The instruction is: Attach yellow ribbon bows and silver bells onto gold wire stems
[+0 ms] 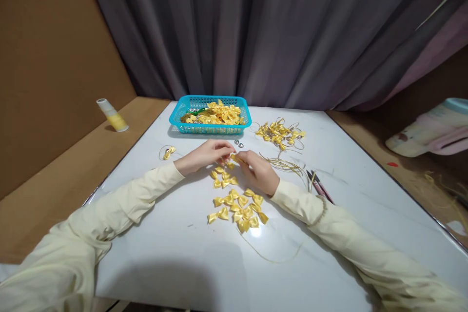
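Observation:
My left hand (208, 155) and my right hand (257, 170) meet above the white table, fingertips nearly touching. Pinched between them is a small yellow ribbon bow (233, 157), mostly covered by the fingers. Just below lie several loose yellow satin bows (243, 212) in a scattered group. Two small silvery beads or charms (239, 144) rest on the table beyond my fingertips. A thin gold cord (270, 259) curves across the table nearer to me.
A blue basket (210, 130) of yellow bows stands at the back. Right of it lies a pile of corded bows (280, 132), with gold cords (285, 165) and dark-tipped scissors or tweezers (321, 187) nearer. One corded bow (168, 152) and a yellow-white tube (112, 115) are at left.

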Available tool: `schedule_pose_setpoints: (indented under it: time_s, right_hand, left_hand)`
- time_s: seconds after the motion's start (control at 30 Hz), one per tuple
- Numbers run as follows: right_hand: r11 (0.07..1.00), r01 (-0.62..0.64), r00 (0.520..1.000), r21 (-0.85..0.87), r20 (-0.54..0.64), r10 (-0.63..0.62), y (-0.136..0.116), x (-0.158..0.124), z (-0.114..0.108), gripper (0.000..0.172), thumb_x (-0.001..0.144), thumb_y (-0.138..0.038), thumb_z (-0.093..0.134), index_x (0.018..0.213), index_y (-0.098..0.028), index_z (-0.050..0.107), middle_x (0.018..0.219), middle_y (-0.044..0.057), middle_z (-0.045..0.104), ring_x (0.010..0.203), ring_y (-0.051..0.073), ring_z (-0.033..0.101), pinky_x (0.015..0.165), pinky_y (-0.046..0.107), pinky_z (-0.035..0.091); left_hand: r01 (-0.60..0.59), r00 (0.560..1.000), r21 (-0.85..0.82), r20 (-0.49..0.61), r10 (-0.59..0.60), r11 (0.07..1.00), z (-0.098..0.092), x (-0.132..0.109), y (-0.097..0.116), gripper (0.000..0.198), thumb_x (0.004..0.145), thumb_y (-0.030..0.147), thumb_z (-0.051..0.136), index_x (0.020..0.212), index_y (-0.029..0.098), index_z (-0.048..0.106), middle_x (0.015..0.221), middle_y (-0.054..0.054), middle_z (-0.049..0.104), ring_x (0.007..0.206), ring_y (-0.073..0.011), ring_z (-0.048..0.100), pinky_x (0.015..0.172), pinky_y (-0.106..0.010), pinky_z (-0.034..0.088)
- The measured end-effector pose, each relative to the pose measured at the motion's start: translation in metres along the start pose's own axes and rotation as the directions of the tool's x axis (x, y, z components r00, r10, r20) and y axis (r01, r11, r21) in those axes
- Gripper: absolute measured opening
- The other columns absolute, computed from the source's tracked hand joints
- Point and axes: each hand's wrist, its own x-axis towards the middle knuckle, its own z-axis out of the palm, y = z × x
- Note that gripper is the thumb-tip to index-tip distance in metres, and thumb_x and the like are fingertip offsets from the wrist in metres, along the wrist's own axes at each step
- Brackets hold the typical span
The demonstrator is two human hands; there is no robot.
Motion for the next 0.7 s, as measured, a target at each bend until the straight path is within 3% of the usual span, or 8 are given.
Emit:
schedule_pose_setpoints:
  time_s: [0.07,0.17,0.27,0.4,0.53,0.7]
  right_hand:
    - [0.956,-0.207,0.976,0.206,-0.028,0.218,0.000,0.001,-0.001,0.018,0.091,-0.026,0.041,0.104,-0.021,0.052,0.091,0.007,0.064,0.073,0.016,0.061,0.066,0.028,0.051]
    - [0.776,-0.416,0.895,0.475,0.064,0.441,0.001,0.004,0.000,0.018,0.087,-0.035,0.049,0.098,-0.021,0.053,0.076,0.002,0.064,0.056,0.013,0.059,0.058,0.028,0.051]
    - [0.605,-0.482,0.851,0.634,0.176,0.494,0.002,0.006,0.002,0.021,0.083,-0.040,0.055,0.091,-0.021,0.050,0.067,0.000,0.064,0.052,0.014,0.059,0.056,0.030,0.052]
    - [0.448,-0.499,0.842,0.742,0.292,0.454,0.003,0.007,0.004,0.029,0.078,-0.044,0.061,0.085,-0.022,0.044,0.065,-0.001,0.064,0.057,0.016,0.063,0.053,0.030,0.053]
    - [0.501,-0.499,0.857,0.707,0.316,0.407,0.005,0.005,0.001,0.032,0.074,-0.043,0.065,0.082,-0.022,0.042,0.065,-0.001,0.062,0.059,0.016,0.063,0.054,0.029,0.052]
    - [0.742,-0.426,0.904,0.518,0.282,0.322,0.005,0.001,-0.004,0.017,0.083,-0.035,0.055,0.083,-0.022,0.044,0.063,0.000,0.063,0.056,0.015,0.061,0.058,0.028,0.050]
  left_hand:
    - [-0.156,0.987,0.143,-0.004,0.159,0.977,0.000,0.002,-0.004,0.022,0.085,0.031,0.050,0.094,0.014,0.060,0.091,-0.005,0.062,0.083,-0.0148,0.057,0.072,-0.026,0.044]
    - [-0.274,0.958,0.290,0.002,0.286,0.917,0.000,0.004,-0.012,0.023,0.084,0.032,0.053,0.099,0.016,0.059,0.101,-0.006,0.061,0.091,-0.0162,0.055,0.074,-0.026,0.043]
    - [-0.299,0.950,0.307,0.001,0.313,0.904,0.000,0.005,-0.018,0.022,0.083,0.031,0.054,0.099,0.016,0.058,0.094,-0.005,0.062,0.084,-0.0154,0.057,0.071,-0.025,0.043]
    - [-0.310,0.950,0.277,0.063,0.305,0.909,-0.003,0.004,-0.019,0.018,0.083,0.029,0.055,0.093,0.015,0.058,0.080,-0.002,0.061,0.075,-0.0135,0.057,0.068,-0.025,0.044]
    - [-0.303,0.953,0.285,0.115,0.281,0.909,-0.006,0.003,-0.013,0.016,0.083,0.030,0.055,0.087,0.015,0.058,0.077,-0.001,0.059,0.071,-0.0124,0.056,0.066,-0.024,0.044]
    - [-0.342,0.939,0.396,0.164,0.301,0.852,-0.006,0.000,-0.007,0.013,0.084,0.027,0.053,0.084,0.015,0.056,0.075,-0.001,0.059,0.068,-0.0121,0.054,0.064,-0.023,0.042]
